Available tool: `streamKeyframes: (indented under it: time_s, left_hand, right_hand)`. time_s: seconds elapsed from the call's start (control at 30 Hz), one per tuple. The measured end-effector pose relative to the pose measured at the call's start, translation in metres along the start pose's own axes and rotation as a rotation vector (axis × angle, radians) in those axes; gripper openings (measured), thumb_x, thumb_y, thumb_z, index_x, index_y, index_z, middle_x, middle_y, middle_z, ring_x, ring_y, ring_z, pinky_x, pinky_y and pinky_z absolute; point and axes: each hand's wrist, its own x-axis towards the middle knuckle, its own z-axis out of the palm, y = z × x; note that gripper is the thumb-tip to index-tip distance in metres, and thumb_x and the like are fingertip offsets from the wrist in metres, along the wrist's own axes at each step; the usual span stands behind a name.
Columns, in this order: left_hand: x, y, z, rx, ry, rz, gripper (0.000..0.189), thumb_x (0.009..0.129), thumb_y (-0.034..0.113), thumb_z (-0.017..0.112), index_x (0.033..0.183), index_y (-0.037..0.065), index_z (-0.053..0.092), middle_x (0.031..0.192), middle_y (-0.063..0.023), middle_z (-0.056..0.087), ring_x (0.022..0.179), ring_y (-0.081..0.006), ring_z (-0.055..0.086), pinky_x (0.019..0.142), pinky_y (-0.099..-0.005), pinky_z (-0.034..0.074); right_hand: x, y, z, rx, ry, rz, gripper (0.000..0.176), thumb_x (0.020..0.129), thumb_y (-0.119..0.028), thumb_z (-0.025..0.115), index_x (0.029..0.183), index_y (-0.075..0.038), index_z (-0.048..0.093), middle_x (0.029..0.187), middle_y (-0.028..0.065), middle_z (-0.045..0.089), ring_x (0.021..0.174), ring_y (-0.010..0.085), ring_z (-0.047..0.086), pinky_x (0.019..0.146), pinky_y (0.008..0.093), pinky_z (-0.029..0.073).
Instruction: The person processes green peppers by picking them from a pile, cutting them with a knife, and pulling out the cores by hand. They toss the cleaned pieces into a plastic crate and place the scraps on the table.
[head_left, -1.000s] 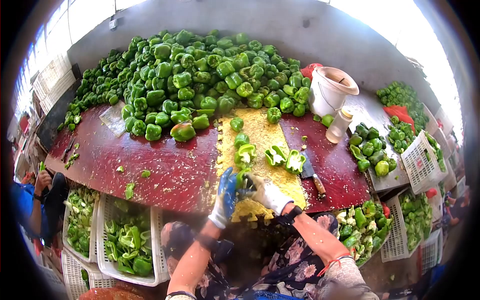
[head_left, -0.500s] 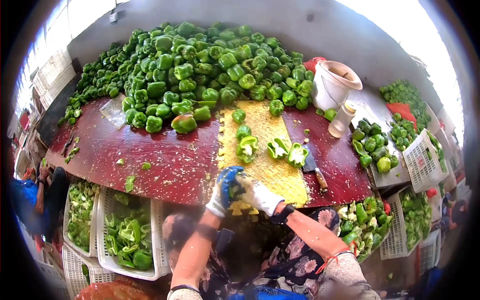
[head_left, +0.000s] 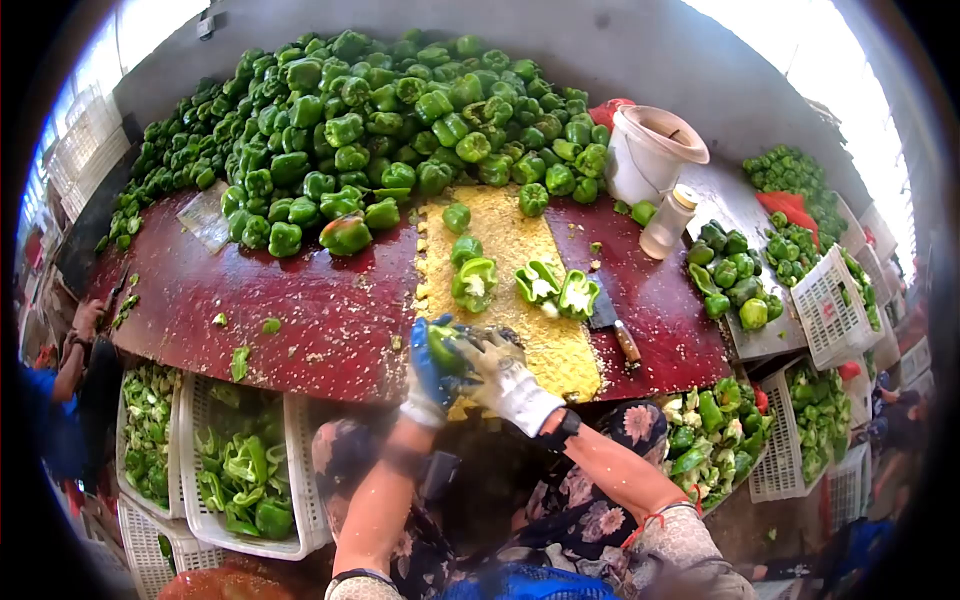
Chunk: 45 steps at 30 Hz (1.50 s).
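A green bell pepper piece (head_left: 445, 350) is held between my hands at the table's near edge. My left hand (head_left: 424, 375), in a white glove with blue coating, grips it from the left. My right hand (head_left: 505, 380), in a dirty white glove, has its fingers curled against its right side; its inner face is hidden. Just beyond lie a cut pepper (head_left: 474, 284) with pale core and two opened halves, a left one (head_left: 538, 283) and a right one (head_left: 578, 295), on the yellow mat (head_left: 510, 220). A knife (head_left: 626, 342) with wooden handle rests right of them.
A large heap of green peppers (head_left: 350, 130) covers the table's back. A white bucket (head_left: 640, 160) and a bottle (head_left: 668, 225) stand at the right. Crates of cut peppers flank my legs, one left crate (head_left: 310, 480) close by. Another person's hand (head_left: 88, 318) is at far left.
My hands have drawn slightly apart, and the green pepper now shows between them. My right hand's fingers look more spread. The whole view has shifted a little.
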Motion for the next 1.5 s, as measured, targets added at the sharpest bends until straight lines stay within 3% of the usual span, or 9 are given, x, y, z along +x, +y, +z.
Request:
streamKeyframes:
  time_s: [0.2,0.3,0.5,0.7,0.83,1.13,1.27,1.33,1.5]
  left_hand:
    - [0.003,0.0,-0.011,0.011,0.049,0.177,0.047,0.104,0.04,0.044,0.142,0.012,0.047,0.141,-0.0109,0.049,0.126,-0.0261,0.049,0.106,-0.0429,0.04]
    - [0.007,0.002,-0.017,0.046,0.445,0.142,0.049,0.099,0.045,0.054,0.136,0.012,0.052,0.114,-0.0104,0.058,0.096,-0.0275,0.061,0.084,-0.0411,0.052]
    - [-0.003,-0.004,-0.017,0.119,0.495,0.185,0.038,0.097,0.044,0.057,0.119,0.013,0.06,0.095,-0.0073,0.058,0.083,-0.0232,0.061,0.07,-0.0375,0.051]
    - [-0.005,-0.01,-0.034,0.129,0.227,0.277,0.041,0.1,0.047,0.047,0.113,0.011,0.061,0.096,-0.0062,0.064,0.082,-0.0182,0.062,0.076,-0.0361,0.053]
    - [0.008,-0.022,-0.041,0.125,0.225,0.247,0.043,0.1,0.048,0.047,0.118,0.01,0.059,0.104,-0.0082,0.063,0.09,-0.0204,0.061,0.082,-0.0388,0.052]
    - [0.01,-0.007,-0.037,0.21,0.463,0.141,0.037,0.098,0.034,0.058,0.124,0.007,0.056,0.104,-0.0116,0.06,0.085,-0.0289,0.066,0.075,-0.0408,0.057]
    - [0.018,-0.008,-0.03,0.259,0.477,0.15,0.035,0.098,0.031,0.059,0.125,0.009,0.055,0.111,-0.0102,0.057,0.091,-0.0288,0.064,0.077,-0.0418,0.058]
    - [0.018,-0.007,-0.028,0.256,0.46,0.172,0.039,0.097,0.03,0.062,0.129,0.009,0.053,0.117,-0.0109,0.056,0.096,-0.0268,0.062,0.081,-0.0425,0.055]
    - [0.022,-0.001,-0.034,0.537,0.263,0.229,0.046,0.095,0.028,0.067,0.133,0.01,0.048,0.117,-0.0031,0.057,0.105,-0.0163,0.055,0.083,-0.0338,0.052]
  right_hand:
    - [0.025,0.02,0.01,1.29,0.434,-0.01,0.041,0.089,-0.013,0.072,0.128,-0.007,0.06,0.104,0.0069,0.07,0.09,0.02,0.066,0.082,0.0334,0.053]
    - [0.03,0.062,0.003,0.765,0.012,0.355,0.042,0.083,-0.011,0.079,0.121,-0.005,0.064,0.108,0.0064,0.07,0.097,0.0176,0.065,0.088,0.0285,0.053]
    - [0.028,0.039,-0.012,1.098,0.393,0.637,0.045,0.084,-0.018,0.079,0.124,-0.006,0.063,0.11,0.0099,0.071,0.095,0.02,0.068,0.086,0.0336,0.056]
    - [0.054,-0.014,0.029,1.183,0.146,-0.019,0.05,0.086,-0.018,0.076,0.127,-0.002,0.051,0.107,0.0123,0.066,0.086,0.0226,0.063,0.081,0.0335,0.055]
    - [0.048,-0.094,-0.019,0.814,0.003,-0.073,0.095,0.079,-0.04,0.081,0.151,-0.003,0.031,0.149,0.0239,0.042,0.137,0.0369,0.043,0.114,0.0401,0.036]
    - [0.122,0.069,-0.021,0.255,0.321,0.506,0.053,0.094,-0.022,0.06,0.145,-0.013,0.048,0.143,0.019,0.05,0.116,0.0341,0.061,0.106,0.0398,0.047]
    - [0.143,0.094,-0.013,0.344,-0.178,0.323,0.058,0.1,-0.017,0.05,0.154,-0.026,0.033,0.158,0.0156,0.032,0.077,0.013,0.06,0.067,0.027,0.055]
    - [0.131,0.086,-0.007,0.403,-0.169,0.226,0.049,0.093,-0.017,0.053,0.143,-0.022,0.051,0.133,0.0165,0.06,0.114,0.0323,0.063,0.1,0.0358,0.048]
    - [0.098,0.069,0.027,0.812,-0.174,0.039,0.045,0.091,-0.012,0.061,0.136,-0.013,0.057,0.125,0.0168,0.064,0.114,0.0271,0.062,0.098,0.0358,0.049]
